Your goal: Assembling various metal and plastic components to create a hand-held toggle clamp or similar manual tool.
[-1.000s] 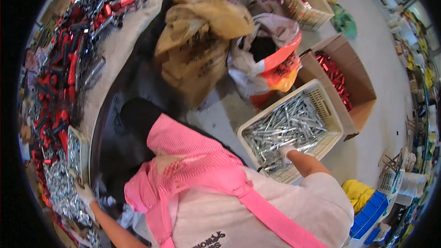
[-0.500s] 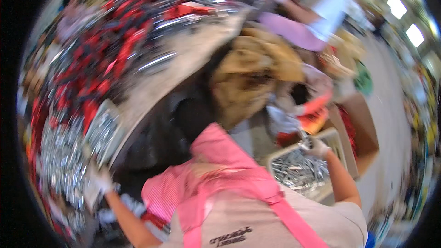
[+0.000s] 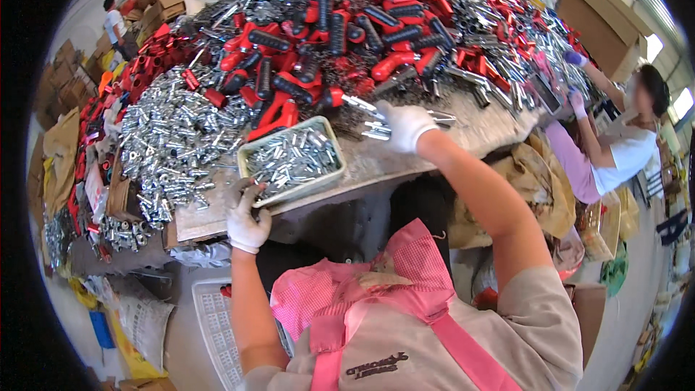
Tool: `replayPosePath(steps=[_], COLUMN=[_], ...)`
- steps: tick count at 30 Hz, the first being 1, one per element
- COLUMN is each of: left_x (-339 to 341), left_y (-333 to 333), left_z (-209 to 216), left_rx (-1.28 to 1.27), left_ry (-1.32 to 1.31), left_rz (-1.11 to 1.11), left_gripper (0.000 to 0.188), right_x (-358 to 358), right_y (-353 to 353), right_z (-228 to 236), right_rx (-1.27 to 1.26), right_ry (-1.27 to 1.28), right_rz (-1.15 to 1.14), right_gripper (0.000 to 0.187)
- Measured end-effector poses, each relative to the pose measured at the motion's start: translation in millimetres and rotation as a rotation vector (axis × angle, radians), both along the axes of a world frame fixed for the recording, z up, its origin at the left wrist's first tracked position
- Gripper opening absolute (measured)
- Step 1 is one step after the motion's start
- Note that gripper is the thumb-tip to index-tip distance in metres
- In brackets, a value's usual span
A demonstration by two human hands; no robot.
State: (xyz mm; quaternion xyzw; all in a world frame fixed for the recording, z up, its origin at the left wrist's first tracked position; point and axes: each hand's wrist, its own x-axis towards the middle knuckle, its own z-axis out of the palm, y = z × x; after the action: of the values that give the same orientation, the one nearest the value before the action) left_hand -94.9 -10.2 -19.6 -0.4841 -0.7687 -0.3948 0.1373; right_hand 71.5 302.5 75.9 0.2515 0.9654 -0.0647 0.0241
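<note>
My left hand (image 3: 248, 219), in a white glove with darkened fingertips, is closed around the front left corner of a pale plastic tub (image 3: 334, 172). Small silver metal pins (image 3: 295, 158) fill the tub, which sits at the table's near edge. To its right, my gloved right hand (image 3: 407, 129) is low over the tabletop, closed around shiny metal rods (image 3: 375, 130) that poke out past the fingers. The fingertips are partly hidden. Just left of that hand lies a red-and-black handle piece (image 3: 331, 98) with a silver shaft.
A large heap of red-and-black handles (image 3: 337, 32) and silver metal parts (image 3: 181, 137) covers the wooden table (image 3: 499, 130). A co-worker (image 3: 622, 141) sits at the right by a brown cardboard box (image 3: 604, 25). A white plastic crate (image 3: 210, 318) stands below on my left.
The blurred view has swung and steadied. My right hand has left a tub of metal parts on the right for the tabletop; my left hand has gone from loose silver parts to the tub corner.
</note>
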Motion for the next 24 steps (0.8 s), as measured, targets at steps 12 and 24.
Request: replayPosePath(steps=[12,24], left_x=[-5.0,-123.0], left_y=[-8.6,3.9], left_z=[17.6,33.2], left_rx=[-0.006,0.044], left_ry=[-0.029,0.118], left_rz=[-0.106,0.455], left_gripper=[0.041,0.022], right_x=[17.7,28.9], right_y=[21.3,12.2], right_z=[-75.5,-65.3], right_rx=[0.311,0.214], right_ry=[0.669,0.723], right_rz=[0.278,0.082], right_gripper=[0.033,0.021])
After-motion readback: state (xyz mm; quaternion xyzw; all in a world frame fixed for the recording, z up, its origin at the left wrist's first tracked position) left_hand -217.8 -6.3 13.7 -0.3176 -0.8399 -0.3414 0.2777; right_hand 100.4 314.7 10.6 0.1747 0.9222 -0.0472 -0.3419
